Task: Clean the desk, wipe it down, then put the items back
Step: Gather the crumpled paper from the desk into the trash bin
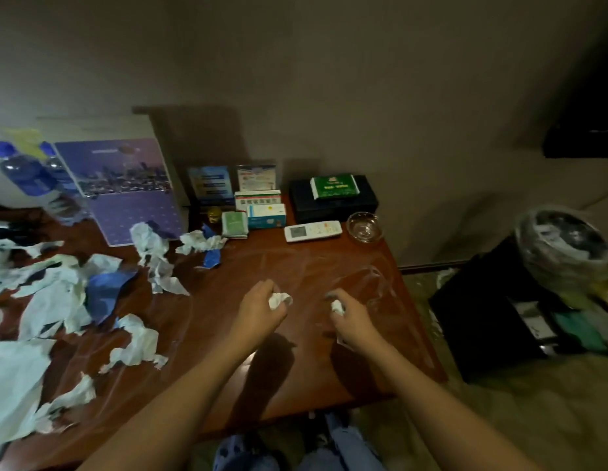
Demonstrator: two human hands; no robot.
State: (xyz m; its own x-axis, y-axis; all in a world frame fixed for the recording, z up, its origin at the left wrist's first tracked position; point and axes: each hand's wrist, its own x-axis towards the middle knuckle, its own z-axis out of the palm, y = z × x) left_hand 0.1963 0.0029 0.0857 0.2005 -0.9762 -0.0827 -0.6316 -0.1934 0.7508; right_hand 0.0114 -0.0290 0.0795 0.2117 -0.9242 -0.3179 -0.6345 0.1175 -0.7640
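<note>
Both hands sit over the bare middle of the desk (295,362), just in front of the remote (312,231). Left hand (261,309) has its grip curled round a tissue wad (279,299); right hand (351,317) pinches a smaller wad (337,306). The remote lies flat, long axis running left to right. Right of it sits a glass ashtray (363,227), behind it a black box (333,202). Left of the remote, torn paper scraps (57,300) litter the desk. Off the desk to the right sits a lined bin (564,246).
</note>
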